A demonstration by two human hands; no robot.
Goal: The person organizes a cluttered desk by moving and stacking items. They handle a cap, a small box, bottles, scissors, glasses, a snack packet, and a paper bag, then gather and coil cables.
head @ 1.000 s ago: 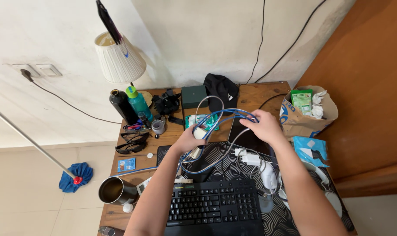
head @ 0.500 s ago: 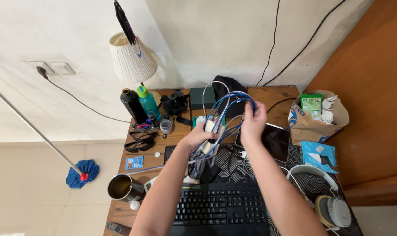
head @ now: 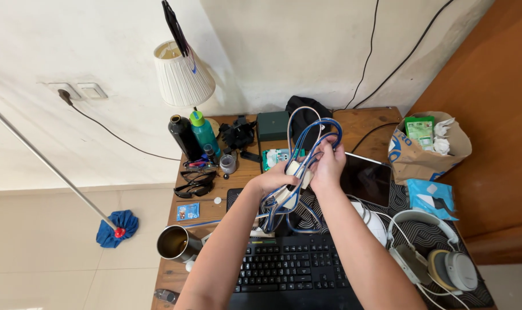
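Gripping one blue cable bundle [head: 303,150]: two hands [head: 304,169].

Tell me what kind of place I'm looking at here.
Likely a home desk in a room corner: a black keyboard, a tablet and headphones crowd a wooden desk, with a shaded lamp by the wall.

left hand [head: 270,182]: bare | right hand [head: 328,165]: bare | forearms: sleeveless, no jewellery

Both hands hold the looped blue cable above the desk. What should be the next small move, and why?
Probably the right hand should press the blue cable loops flat into the left hand. The loops stand tall and loose, and strands hang down toward the keyboard, so the bundle looks unsecured.
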